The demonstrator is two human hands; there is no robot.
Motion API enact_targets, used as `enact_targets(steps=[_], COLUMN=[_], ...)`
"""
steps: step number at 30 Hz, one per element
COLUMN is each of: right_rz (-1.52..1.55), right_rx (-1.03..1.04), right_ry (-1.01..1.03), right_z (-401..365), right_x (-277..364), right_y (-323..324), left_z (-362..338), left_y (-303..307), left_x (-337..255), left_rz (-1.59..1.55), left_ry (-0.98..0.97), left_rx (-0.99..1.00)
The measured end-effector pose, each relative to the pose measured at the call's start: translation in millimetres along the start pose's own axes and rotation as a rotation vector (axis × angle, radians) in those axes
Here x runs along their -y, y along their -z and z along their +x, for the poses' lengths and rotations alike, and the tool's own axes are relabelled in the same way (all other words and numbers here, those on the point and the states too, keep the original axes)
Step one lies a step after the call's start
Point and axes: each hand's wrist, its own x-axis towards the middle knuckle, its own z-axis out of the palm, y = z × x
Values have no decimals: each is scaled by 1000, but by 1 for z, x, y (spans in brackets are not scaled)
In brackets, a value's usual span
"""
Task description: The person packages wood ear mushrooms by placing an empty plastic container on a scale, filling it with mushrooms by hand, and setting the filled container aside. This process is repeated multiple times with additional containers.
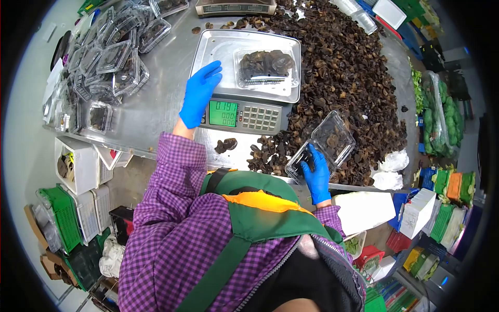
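Note:
My left hand point(201, 92), in a blue glove, is at the left edge of the metal scale pan point(208, 46), fingers apart and holding nothing. On the pan sits a clear plastic box point(266, 68) with dark mushroom pieces inside. The scale's green display point(223, 113) is lit below the pan. My right hand point(316, 172), also gloved in blue, has its fingers on an open, hinged clear box point(333, 136) at the edge of the dark mushroom pile point(345, 78). Some of the box's inside is hidden by the hand.
Filled clear boxes point(115, 56) are heaped on the metal table point(174, 57) at the left. Another scale point(236, 7) stands at the far edge. Crumpled white plastic point(388, 180) lies at the right front. White crates point(78, 165) stand below the table at left.

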Motion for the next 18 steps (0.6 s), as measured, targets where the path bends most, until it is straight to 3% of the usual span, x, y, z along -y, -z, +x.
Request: enact_targets(steps=[2, 6, 12, 15, 18], right_rz=[17, -121, -146, -149, -251], right_rx=[-60, 101, 186, 281, 374], right_ry=[96, 110, 117, 45, 40], right_z=[8, 16, 25, 27, 30], right_x=[2, 7, -5, 7, 3], right_y=[-2, -12, -22, -13, -17], left_z=[15, 53, 109, 112, 92], left_y=[-8, -25, -41, -40, -35], left_x=[4, 18, 56, 55, 25], left_rz=[0, -56, 379, 209, 125], left_ry=[-5, 21, -26, -91, -2], left_rx=[1, -13, -33, 58, 187])
